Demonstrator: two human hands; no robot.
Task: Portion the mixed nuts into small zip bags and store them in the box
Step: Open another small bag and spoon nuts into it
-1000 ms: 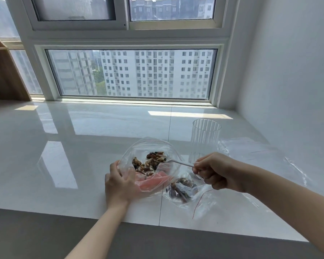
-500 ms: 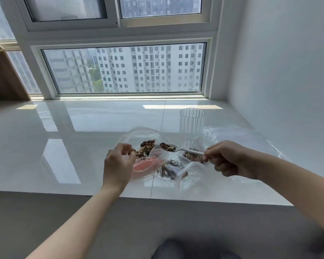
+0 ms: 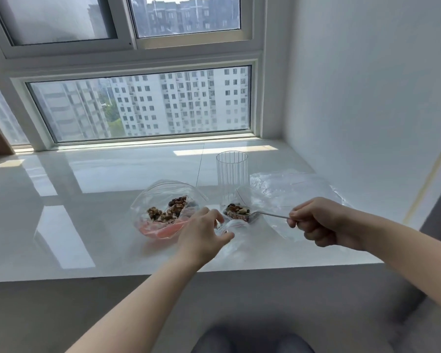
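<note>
Since the earlier frame the left hand (image 3: pixel 203 234) has left the rim of the large nut bag (image 3: pixel 166 208) and now sits to its right, at the mouth of the small zip bag (image 3: pixel 236 234); the loaded spoon (image 3: pixel 242 213) has travelled right, off the large bag, to above that small bag.

White glossy worktop (image 3: pixel 87 200) runs under the window (image 3: pixel 140 103) to the right-hand wall. Loose clear plastic sheet or bags (image 3: pixel 290 189) lie crumpled at the right rear of the worktop. Large nut bag: clear, mouth open and rounded, pink band at its lower edge, resting on the worktop left of centre; mixed nuts (image 3: pixel 169 209) heaped inside. Ribbed clear tumbler (image 3: pixel 231 171) stands upright just behind the spoon.

Small zip bag: clear, lying on the worktop between the two hands, red line visible near its mouth; contents not discernible.

Right hand (image 3: pixel 321 222): fingers curled closed around the spoon's handle, bowl pointing left and piled with nuts, held just above the small bag.

Left hand: fingers and thumb bent and spread at the small bag's opening; whether they actually pinch the plastic I cannot tell.
</note>
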